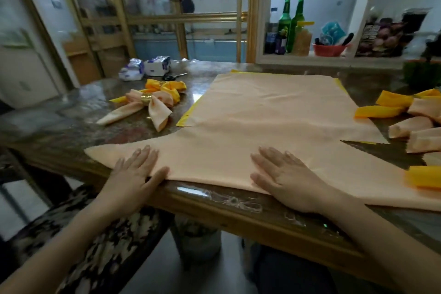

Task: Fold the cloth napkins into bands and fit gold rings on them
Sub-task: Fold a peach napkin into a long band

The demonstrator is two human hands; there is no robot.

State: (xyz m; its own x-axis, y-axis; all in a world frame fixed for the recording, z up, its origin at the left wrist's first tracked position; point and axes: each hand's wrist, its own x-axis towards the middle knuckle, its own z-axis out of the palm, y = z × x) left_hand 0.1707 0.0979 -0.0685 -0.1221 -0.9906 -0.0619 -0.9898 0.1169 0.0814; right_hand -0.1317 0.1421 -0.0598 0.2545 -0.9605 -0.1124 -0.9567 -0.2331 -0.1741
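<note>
The left hand (137, 169) lies flat, fingers straight and slightly spread, palm down on the near left part of a peach cloth napkin (262, 112), its thumb along the folded near edge. The right hand (284, 174) presses the same napkin in the same way, fingers straight, well apart from the left. Neither hand grips anything.

The peach napkin is spread wide over the table, its near part folded into a long slanted strip that reaches the wooden table edge (238, 217). A yellow napkin (185, 119) lies under it, showing only as thin strips along the left, far and right borders.

On the left of the dark glossy tabletop (71, 112) lies a finished peach bow (155, 107) cinched by a gold ring (146, 98), touching a yellow folded napkin (167, 87) behind it. Farther back are scissors (174, 76) and two plastic tissue packs (145, 68).

On the right, just beside the spread cloth, lie yellow folded bands (381, 105) and peach folded bands (410, 126), some overlapping, and another yellow piece (424, 176) rests on the near strip.

Beyond the table a white ledge holds two green bottles (291, 21) and a red bowl (329, 49). A green plant (420, 74) stands at the far right corner.
</note>
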